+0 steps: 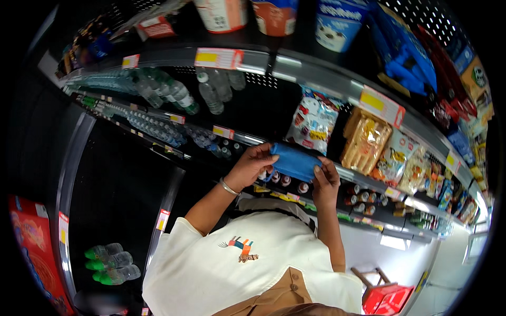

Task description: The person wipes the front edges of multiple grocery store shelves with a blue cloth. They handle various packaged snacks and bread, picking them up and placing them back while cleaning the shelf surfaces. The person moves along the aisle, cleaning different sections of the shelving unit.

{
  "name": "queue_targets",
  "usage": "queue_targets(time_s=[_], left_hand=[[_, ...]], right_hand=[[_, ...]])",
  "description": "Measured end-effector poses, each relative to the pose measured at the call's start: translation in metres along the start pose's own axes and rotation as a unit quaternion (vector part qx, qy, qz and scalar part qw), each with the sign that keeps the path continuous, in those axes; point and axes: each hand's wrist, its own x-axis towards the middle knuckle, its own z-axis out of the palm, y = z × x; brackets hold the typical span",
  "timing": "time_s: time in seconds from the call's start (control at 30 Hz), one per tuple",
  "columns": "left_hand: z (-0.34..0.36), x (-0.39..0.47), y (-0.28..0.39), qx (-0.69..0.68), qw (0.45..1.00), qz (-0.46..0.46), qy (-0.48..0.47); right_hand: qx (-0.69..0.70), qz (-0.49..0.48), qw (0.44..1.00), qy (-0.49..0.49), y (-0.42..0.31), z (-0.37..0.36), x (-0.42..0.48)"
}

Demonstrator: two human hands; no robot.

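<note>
A folded blue cloth [296,161] is stretched between my two hands, in front of a shelf edge. My left hand [255,162], with a silver bangle at the wrist, pinches its left end between thumb and fingers. A thin blue loop hangs down beside that end. The right end is gripped by my right hand [326,177], thumb towards me. Just past the cloth stands a shiny snack bag [314,118] with printed cartoon figures. Brown-capped bottles [285,180] show on a lower level, partly covered by the cloth and hands.
Price tags line the metal shelf edge [253,59] ahead. Paper tubs [342,25] stand above; clear bottles [211,93] lean at left. A packaged bread loaf [367,142] sits at right. Green-capped bottles [114,264] are at lower left, a red stool [385,298] at lower right.
</note>
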Motion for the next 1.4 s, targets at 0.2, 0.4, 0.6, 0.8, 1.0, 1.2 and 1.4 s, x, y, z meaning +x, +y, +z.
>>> queue_targets(time_s=[0.2,0.4,0.6,0.8,1.0,1.2,1.4], left_hand=[[0.003,-0.047,0.091,-0.097,0.981,0.162,0.033],[0.009,-0.078,0.198,0.082,0.76,0.588,0.263],[-0.036,-0.026,0.251,0.474,0.451,0.622,0.429],[-0.045,-0.008,0.233,0.597,0.461,0.585,0.298],[-0.058,0.0,0.231,0.632,0.409,0.578,0.315],[-0.059,0.003,0.216,0.69,0.384,0.532,0.306],[-0.075,0.008,0.213,0.703,0.377,0.515,0.313]], right_hand=[[0.049,0.029,0.996,-0.073,0.016,0.017,0.002],[0.018,0.092,0.99,-0.106,0.039,0.033,-0.002],[-0.018,0.113,0.987,-0.109,0.048,0.04,0.0],[-0.039,0.115,0.988,-0.097,0.049,0.042,0.0],[-0.055,0.147,0.985,-0.078,0.058,0.043,0.003],[-0.061,0.146,0.982,-0.099,0.068,0.044,0.01],[-0.064,0.163,0.979,-0.1,0.082,0.046,0.016]])
